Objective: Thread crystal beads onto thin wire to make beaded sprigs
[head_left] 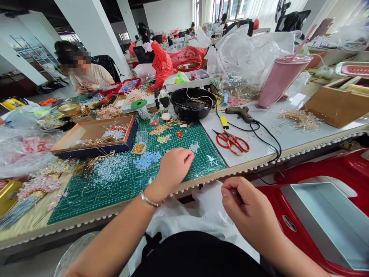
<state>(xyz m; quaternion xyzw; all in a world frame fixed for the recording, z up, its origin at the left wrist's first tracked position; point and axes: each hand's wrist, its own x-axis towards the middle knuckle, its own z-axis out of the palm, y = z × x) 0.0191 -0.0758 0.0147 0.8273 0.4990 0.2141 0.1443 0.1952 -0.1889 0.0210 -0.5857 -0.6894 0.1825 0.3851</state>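
Observation:
My left hand (175, 165), with a bracelet (150, 199) at its wrist, is over the front of the green cutting mat (184, 175). Its fingers are curled closed and turned away, so anything inside is hidden. Just beyond them lies a small cluster of clear beads (194, 147). My right hand (245, 204) hovers in front of the table edge, above white plastic on my lap; thumb and fingers are pinched together, and I cannot make out what is between them. Pale blue flower-like pieces (147, 159) and a little box of gold beads (139, 149) lie left of my left hand.
Red-handled scissors (232, 143), a glue gun (240, 113) with its cable and a tilted pink cup (284, 80) are at the right. A black bowl (193, 111) stands behind the mat. A red stool (291, 234) holds a grey tray (325, 227). Someone (92, 75) sits across.

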